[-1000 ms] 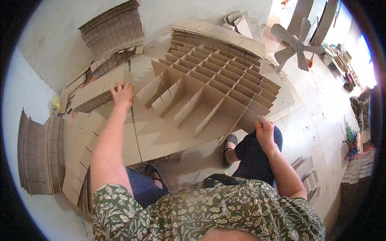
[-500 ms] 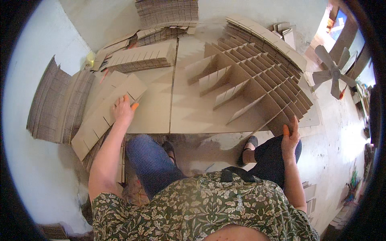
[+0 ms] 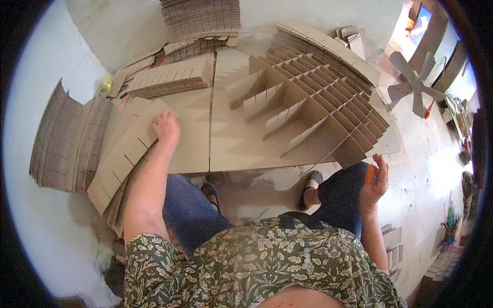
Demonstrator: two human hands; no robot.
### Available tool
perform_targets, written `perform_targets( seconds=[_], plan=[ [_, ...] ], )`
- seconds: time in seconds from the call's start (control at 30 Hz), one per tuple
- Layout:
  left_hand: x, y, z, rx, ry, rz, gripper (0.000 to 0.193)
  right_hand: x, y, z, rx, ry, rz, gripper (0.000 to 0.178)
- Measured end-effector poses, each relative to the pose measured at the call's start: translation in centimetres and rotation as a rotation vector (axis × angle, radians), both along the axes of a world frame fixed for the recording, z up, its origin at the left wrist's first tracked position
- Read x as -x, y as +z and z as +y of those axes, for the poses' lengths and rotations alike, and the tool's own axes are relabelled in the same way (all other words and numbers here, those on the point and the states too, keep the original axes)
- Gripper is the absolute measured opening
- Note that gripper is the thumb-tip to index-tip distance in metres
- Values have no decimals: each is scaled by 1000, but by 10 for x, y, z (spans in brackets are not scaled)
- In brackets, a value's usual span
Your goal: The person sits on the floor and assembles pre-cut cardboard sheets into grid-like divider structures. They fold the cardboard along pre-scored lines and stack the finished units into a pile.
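Note:
A half-assembled grid of interlocked cardboard dividers [image 3: 318, 102] stands on the table, its long strips projecting toward the front left. At left, slotted cardboard strips [image 3: 123, 154] lie slantwise in a pile. My left hand [image 3: 167, 126] is at the far right edge of the top strip, with its fingers curled round that edge; the thumb is hidden. My right hand [image 3: 375, 185] hovers by my right knee, just off the grid's near right corner. Its fingers are loosely apart and hold nothing, and orange covers show on a finger or thumb.
Stacks of slotted cardboard stand against the left wall [image 3: 69, 141], at the back [image 3: 200, 20], and behind the grid [image 3: 328, 51]. A low stack [image 3: 172, 77] lies at the table's back left. A fan [image 3: 416, 84] stands at right. My knees are under the table's front edge.
My left hand has shifted right, from lying on the strip to its edge with fingers curled. My right hand has come away from the grid's corner. The whole view has shifted slightly.

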State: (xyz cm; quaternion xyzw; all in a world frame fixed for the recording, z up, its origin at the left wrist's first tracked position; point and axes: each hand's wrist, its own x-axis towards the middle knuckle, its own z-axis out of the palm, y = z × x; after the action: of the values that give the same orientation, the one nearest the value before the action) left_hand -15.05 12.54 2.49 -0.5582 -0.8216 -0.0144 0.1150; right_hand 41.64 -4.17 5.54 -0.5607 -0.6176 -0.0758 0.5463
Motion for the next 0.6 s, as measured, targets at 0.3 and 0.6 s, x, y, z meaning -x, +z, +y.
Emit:
perform_targets(
  seconds=[0.3,0.6],
  plan=[
    [-19,26,-11,-110,61,36,34,35,30,-4,10,131,-4,28],
    [2,35,10,-690,-287,-75,17,54,49,-3,50,315,-114,15]
  ],
)
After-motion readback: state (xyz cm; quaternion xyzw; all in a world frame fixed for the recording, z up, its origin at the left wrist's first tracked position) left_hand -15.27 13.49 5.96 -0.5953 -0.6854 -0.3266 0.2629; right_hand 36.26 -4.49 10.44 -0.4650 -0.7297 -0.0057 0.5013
